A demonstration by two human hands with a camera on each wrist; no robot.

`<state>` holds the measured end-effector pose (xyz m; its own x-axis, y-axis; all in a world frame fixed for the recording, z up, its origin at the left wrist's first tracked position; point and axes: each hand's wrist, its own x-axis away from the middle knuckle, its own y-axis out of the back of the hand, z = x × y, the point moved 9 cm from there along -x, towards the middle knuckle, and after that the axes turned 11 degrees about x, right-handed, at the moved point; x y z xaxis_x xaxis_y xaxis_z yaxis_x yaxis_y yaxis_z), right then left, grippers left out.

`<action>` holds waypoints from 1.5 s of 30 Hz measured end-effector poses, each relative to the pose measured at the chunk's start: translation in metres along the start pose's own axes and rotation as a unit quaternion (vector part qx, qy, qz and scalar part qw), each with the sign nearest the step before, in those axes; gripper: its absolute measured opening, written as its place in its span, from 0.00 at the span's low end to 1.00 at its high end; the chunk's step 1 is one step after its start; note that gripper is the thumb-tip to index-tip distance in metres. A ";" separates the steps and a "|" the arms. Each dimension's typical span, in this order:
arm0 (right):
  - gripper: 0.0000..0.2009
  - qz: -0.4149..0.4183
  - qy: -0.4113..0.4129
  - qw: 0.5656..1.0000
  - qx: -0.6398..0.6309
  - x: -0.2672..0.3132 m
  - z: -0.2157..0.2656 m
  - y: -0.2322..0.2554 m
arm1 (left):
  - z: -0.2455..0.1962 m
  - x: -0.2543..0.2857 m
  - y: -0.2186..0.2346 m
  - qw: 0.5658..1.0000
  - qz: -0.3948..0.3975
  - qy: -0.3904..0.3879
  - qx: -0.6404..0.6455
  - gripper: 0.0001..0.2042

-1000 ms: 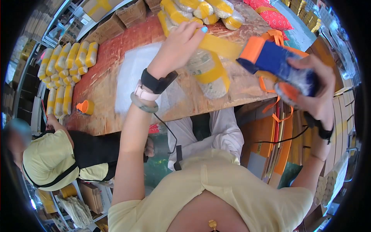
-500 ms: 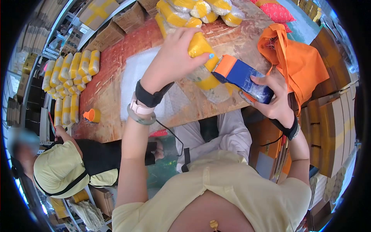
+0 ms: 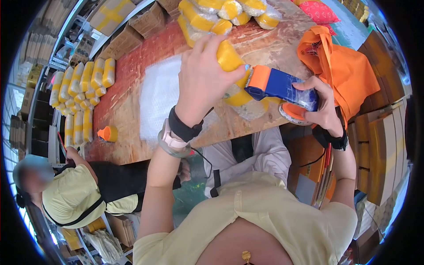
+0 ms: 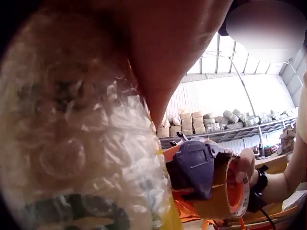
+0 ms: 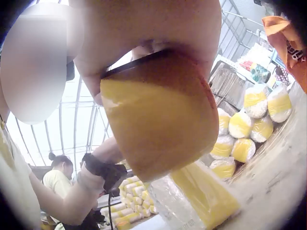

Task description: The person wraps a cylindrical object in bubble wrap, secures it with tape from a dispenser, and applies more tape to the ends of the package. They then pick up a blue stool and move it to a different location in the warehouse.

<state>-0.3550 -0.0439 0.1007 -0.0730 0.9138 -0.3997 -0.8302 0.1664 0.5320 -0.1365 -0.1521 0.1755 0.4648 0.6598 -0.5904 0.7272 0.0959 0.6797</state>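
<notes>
A bubble-wrapped package (image 3: 249, 110) banded with yellow tape stands over the near part of the table, tilted. My left hand (image 3: 205, 79) grips its upper end, the thumb along the taped side. In the left wrist view its clear bubble wrap (image 4: 96, 139) fills the left side. My right hand (image 3: 324, 104) holds a blue and orange tape dispenser (image 3: 282, 86) by its body. The dispenser's toothed edge is right by the left thumb and the yellow tape. A wide tape roll (image 5: 160, 129) shows large in the right wrist view, with the package (image 5: 201, 196) below it.
Sheets of bubble wrap (image 3: 161, 97) lie left of the package. Wrapped bundles (image 3: 229, 13) are piled at the back, more (image 3: 84, 84) at the left beside an orange tape roll (image 3: 108, 133). An orange bag (image 3: 340, 75) hangs at right. Another person (image 3: 75, 190) is at lower left.
The stretched strip of yellow tape between the hands has gone from view. My right hand has brought the dispenser left, up to the package. The orange bag now shows more fully.
</notes>
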 end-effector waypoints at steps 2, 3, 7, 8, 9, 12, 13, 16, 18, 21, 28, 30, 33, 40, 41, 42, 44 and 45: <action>0.24 -0.001 -0.007 0.999 -0.034 -0.003 -0.005 0.001 | 0.002 0.000 0.001 1.000 -0.004 0.001 -0.004 0.31; 0.25 0.016 -0.053 0.996 -0.076 -0.003 -0.015 -0.001 | 0.003 0.001 0.002 1.000 -0.005 0.005 -0.004 0.31; 0.26 0.027 -0.110 0.972 -0.206 -0.011 -0.020 0.003 | 0.002 0.003 0.008 1.000 -0.007 0.002 -0.009 0.29; 0.26 0.047 -0.116 0.970 -0.208 -0.014 -0.021 0.002 | 0.002 0.003 0.009 1.000 -0.006 -0.004 -0.010 0.28; 0.26 0.066 -0.123 0.968 -0.210 -0.018 -0.024 0.000 | 0.003 0.004 0.008 1.000 -0.007 -0.001 -0.003 0.28; 0.24 0.089 -0.171 0.953 -0.235 -0.025 -0.026 -0.005 | 0.006 0.004 0.005 1.000 -0.009 -0.002 0.013 0.29; 0.23 0.108 -0.189 0.946 -0.239 -0.028 -0.032 -0.004 | 0.004 0.004 0.005 1.000 -0.008 -0.006 0.012 0.29; 0.22 0.280 -0.180 0.918 -0.215 -0.034 -0.033 -0.021 | -0.003 0.002 0.001 1.000 -0.002 -0.024 0.012 0.29; 0.22 0.533 -0.079 0.837 -0.093 -0.011 -0.015 -0.054 | 0.010 -0.002 -0.004 0.999 0.018 0.006 0.042 0.29; 0.20 0.474 -0.170 0.863 -0.028 -0.003 -0.012 -0.049 | 0.056 -0.009 0.001 0.991 0.043 0.084 0.090 0.30; 0.22 -0.005 -0.152 0.985 0.085 -0.034 -0.041 0.062 | 0.069 0.010 0.020 0.998 -0.023 0.029 0.055 0.29; 0.22 -0.050 -0.148 0.977 0.146 -0.033 -0.047 0.045 | 0.073 0.013 0.020 0.999 -0.021 0.024 0.017 0.29; 0.25 -0.068 0.040 0.924 0.373 -0.032 -0.044 -0.006 | 0.101 0.022 0.016 0.989 -0.010 0.128 0.076 0.29; 0.30 0.023 -0.005 0.899 0.437 -0.038 -0.071 -0.067 | 0.153 0.082 -0.041 0.978 0.107 0.157 -0.082 0.28; 0.30 0.033 -0.001 0.897 0.441 -0.038 -0.070 -0.068 | 0.145 0.084 -0.044 0.978 0.106 0.146 -0.108 0.28; 0.31 0.043 0.004 0.894 0.446 -0.040 -0.067 -0.069 | 0.136 0.086 -0.047 0.976 0.103 0.134 -0.135 0.27; 0.30 0.009 0.028 0.848 0.530 -0.039 -0.047 -0.065 | 0.108 0.089 -0.065 0.986 0.121 0.067 -0.093 0.27; 0.30 -0.010 0.043 0.821 0.570 -0.042 -0.035 -0.065 | 0.093 0.091 -0.074 0.989 0.126 0.034 -0.074 0.27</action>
<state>-0.3172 -0.1059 0.0570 -0.1455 0.8855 -0.4413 0.2200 0.4638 0.8582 -0.1012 -0.1682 0.0309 0.5827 0.7254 -0.3665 0.5081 0.0268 0.8609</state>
